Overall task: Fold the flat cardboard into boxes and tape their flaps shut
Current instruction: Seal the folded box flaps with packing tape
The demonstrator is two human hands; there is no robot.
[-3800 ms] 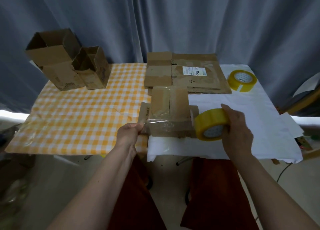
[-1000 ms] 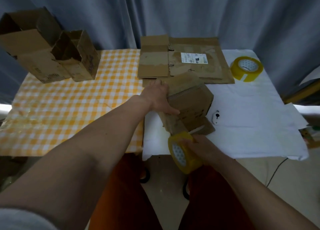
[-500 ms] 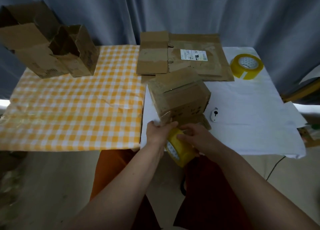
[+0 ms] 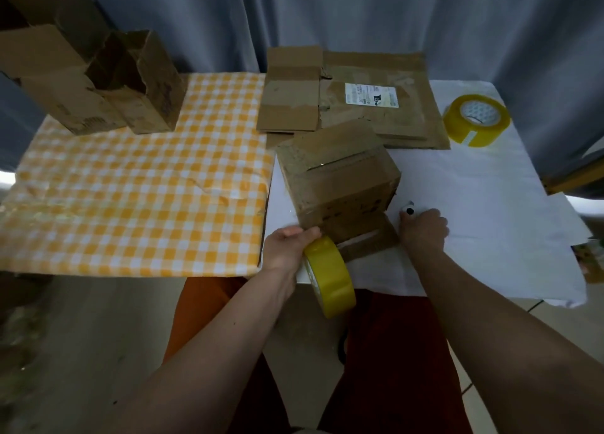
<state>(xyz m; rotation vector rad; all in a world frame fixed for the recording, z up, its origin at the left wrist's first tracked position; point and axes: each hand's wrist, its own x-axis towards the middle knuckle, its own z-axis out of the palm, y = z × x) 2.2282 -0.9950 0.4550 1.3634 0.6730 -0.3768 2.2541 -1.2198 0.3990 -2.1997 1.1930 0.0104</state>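
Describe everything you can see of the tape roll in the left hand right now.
The tape roll is a wide ring of glossy yellow-tinted tape whose pale inner core barely shows. It stands on edge, tilted, hanging past the near edge of the white cloth above the person's lap. The left hand grips its upper left side. Its top sits against the lower flap of the cardboard box; whether a strip still joins them I cannot tell.

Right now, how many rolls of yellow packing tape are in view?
2. One yellow tape roll is at the near table edge, held by the left hand. The second yellow tape roll lies on the white cloth, far right.
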